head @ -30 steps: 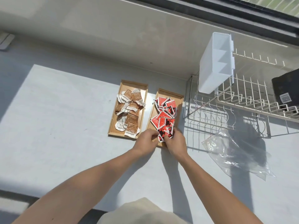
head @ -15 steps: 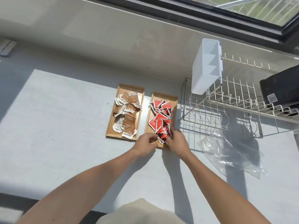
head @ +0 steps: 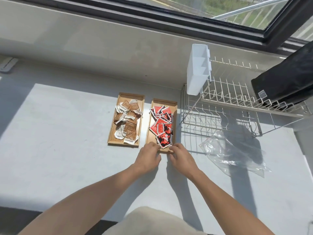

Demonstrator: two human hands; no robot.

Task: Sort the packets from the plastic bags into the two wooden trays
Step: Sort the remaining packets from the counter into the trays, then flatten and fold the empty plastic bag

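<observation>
Two wooden trays lie side by side on the grey counter. The left tray [head: 112,133] holds several brown and white packets [head: 128,119]. The right tray [head: 149,133] holds several red packets [head: 162,122]. My left hand [head: 149,156] and my right hand [head: 181,157] rest at the near end of the right tray, fingers loosely curled, fingertips at the edge of the nearest red packet. Neither hand grips a packet. An empty clear plastic bag [head: 233,153] lies flat to the right.
A white wire dish rack [head: 237,106] stands right of the trays, with a white plastic caddy [head: 198,72] hung on its left end and a black object [head: 284,82] on its top. A wall and window frame run along the back.
Both hands have slid back from the pile of red packets to the tray's near edge. The view has tilted up, showing more of the window.
</observation>
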